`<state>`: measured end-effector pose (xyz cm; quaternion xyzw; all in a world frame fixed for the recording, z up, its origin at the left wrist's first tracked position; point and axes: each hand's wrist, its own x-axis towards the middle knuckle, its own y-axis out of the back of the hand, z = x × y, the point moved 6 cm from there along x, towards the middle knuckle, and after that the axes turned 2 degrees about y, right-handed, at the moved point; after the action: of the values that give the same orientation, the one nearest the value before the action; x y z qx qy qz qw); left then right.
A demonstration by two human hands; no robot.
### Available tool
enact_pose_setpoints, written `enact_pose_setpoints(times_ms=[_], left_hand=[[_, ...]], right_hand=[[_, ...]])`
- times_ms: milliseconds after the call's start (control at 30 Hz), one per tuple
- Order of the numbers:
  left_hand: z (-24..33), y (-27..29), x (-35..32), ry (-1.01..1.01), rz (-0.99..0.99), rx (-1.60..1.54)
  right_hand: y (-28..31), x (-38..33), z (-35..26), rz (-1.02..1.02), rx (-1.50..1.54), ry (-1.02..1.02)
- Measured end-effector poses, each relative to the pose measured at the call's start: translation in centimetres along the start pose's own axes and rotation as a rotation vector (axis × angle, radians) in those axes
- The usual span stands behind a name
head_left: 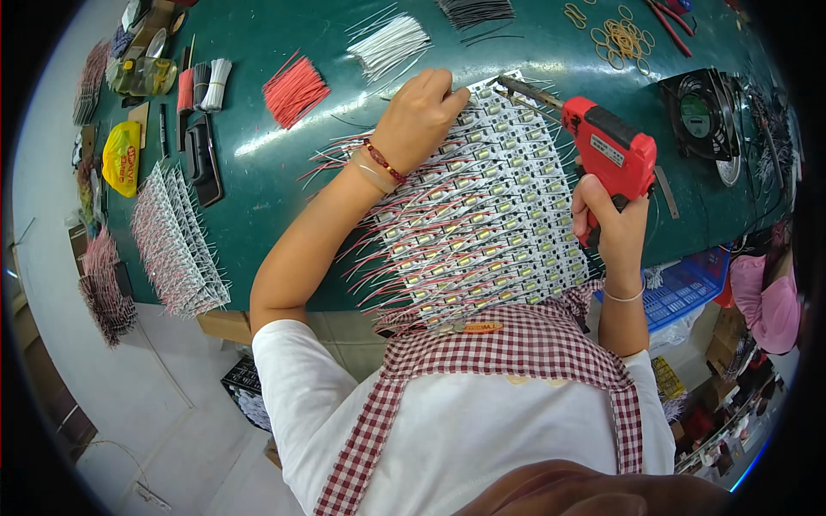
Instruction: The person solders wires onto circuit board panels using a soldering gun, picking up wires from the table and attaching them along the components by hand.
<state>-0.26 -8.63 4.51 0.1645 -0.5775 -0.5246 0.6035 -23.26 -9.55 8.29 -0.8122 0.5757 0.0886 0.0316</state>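
many flat boards [508, 206], plastic soldering gun [609, 148]

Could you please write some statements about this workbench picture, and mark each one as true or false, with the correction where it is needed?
1. The right hand grips a red-and-black soldering gun. True.
2. The left hand is at the upper-left part of the white circuit boards. True.
3. The left hand has no jewellery at its wrist. False: a beaded bracelet is there.
4. The bundle of red wires lies left of the bundle of white wires. True.
5. The black cooling fan is left of the soldering gun. False: the cooling fan is to its right.
6. The apron is plain blue. False: the apron is checked in dark red and white.
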Motion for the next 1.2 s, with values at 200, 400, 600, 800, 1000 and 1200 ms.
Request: enact_pose_setpoints(times_ms=[200, 400, 600, 800, 1000, 1200], left_hand=[[0.2, 0.3, 0.2, -0.025, -0.014, 0.058], [1.8, 1.5, 0.4, -0.134, 0.028, 0.124], [1.9, 0.6, -0.5, -0.077, -0.01, -0.004], [1.9, 0.4, -0.4, -0.053, -0.051, -0.008], [2.2, 0.1, 0.0, -0.069, -0.067, -0.01], [2.3, 0.1, 0.1, -0.073, -0.089, 0.004]], right_hand=[[-0.1, -0.1, 0.5, -0.025, 0.036, -0.008], [0.4, -0.6, 0.3, -0.004, 0.061, 0.003], [0.7, -1.2, 1.5, -0.007, 0.023, -0.055], [0.8, -1.4, 1.8, -0.011, -0.023, -0.06], [0.7, -1.6, 2.1, -0.02, -0.076, -0.066], [0.9, -2.0, 1.3, 0.032, -0.053, -0.059]])
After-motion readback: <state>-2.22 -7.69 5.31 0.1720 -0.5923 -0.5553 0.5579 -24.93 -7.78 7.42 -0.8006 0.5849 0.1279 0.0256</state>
